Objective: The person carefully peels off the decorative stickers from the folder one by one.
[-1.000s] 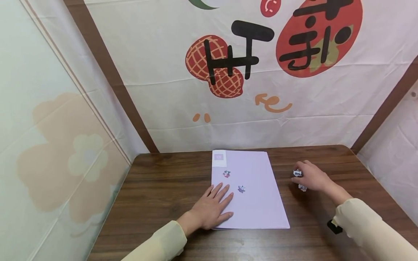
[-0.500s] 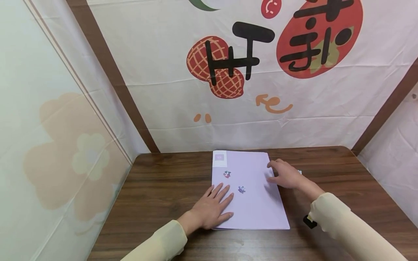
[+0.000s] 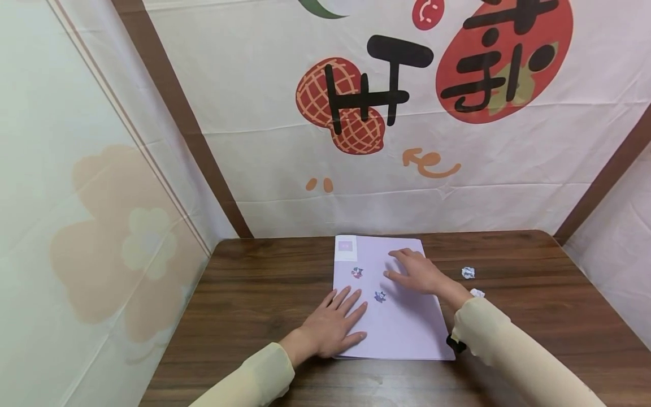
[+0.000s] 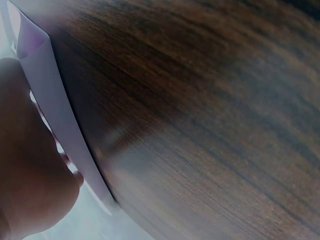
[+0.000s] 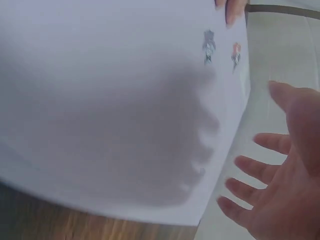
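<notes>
A lavender paper folder (image 3: 407,339) lies flat on the table, a white label (image 3: 347,255) at its far left corner. Two small cartoon stickers (image 3: 380,297) show on its surface. My left hand (image 3: 326,329) rests on the folder's near left edge, fingers spread; the left wrist view shows that edge (image 4: 57,105) from the side. Over the folder's far right part hovers my right hand (image 3: 417,272), holding nothing, fingers extended and apart. Its shadow falls on the lavender surface in the right wrist view, where fingertips of my left hand (image 5: 231,11) appear at the top.
Two crumpled bits of paper lie right of the folder: one (image 3: 468,273) in full view, the other (image 3: 477,293) partly behind my right sleeve. The wooden table (image 3: 254,299) ends at a printed cloth wall (image 3: 264,169). A black band (image 3: 455,343) sits by my right cuff.
My right hand has let go of the crumpled paper bits on the table and moved left over the folder, its fingers opening out. The left hand has stayed on the folder.
</notes>
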Available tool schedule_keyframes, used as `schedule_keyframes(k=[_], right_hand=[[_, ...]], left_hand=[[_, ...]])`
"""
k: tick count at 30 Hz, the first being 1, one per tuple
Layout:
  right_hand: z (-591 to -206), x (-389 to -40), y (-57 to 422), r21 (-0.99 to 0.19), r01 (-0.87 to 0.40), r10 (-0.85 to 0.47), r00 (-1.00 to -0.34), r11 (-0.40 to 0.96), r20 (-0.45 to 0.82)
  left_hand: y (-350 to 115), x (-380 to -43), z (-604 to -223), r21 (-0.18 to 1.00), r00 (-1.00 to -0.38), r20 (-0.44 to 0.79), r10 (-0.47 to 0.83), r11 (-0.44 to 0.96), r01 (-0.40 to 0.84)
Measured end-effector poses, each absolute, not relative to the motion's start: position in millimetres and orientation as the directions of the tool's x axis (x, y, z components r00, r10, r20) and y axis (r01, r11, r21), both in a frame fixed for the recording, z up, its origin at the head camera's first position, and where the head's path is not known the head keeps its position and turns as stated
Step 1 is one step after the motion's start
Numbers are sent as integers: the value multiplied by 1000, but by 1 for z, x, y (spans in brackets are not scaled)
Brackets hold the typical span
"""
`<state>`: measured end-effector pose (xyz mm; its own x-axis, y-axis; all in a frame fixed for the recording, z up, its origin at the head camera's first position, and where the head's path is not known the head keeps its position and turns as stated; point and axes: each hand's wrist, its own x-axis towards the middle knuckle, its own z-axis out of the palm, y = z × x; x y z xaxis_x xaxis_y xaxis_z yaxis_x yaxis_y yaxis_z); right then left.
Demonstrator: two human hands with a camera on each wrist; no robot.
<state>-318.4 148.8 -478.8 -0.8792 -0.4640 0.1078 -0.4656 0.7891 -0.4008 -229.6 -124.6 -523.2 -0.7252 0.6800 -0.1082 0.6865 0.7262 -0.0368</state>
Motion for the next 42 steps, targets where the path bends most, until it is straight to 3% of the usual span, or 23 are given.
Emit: schedule_keyframes(k=[17,42], right_hand=[[-497,-325,90,-382,-480,-496,-866,789,64],[-501,-327,64,-413,-342,-339,-937,844,83]], left_hand=[[-124,-227,-523,-76,-730,-112,675,726,683],[-125,-225,-521,-97,-726,-110,679,719,688]])
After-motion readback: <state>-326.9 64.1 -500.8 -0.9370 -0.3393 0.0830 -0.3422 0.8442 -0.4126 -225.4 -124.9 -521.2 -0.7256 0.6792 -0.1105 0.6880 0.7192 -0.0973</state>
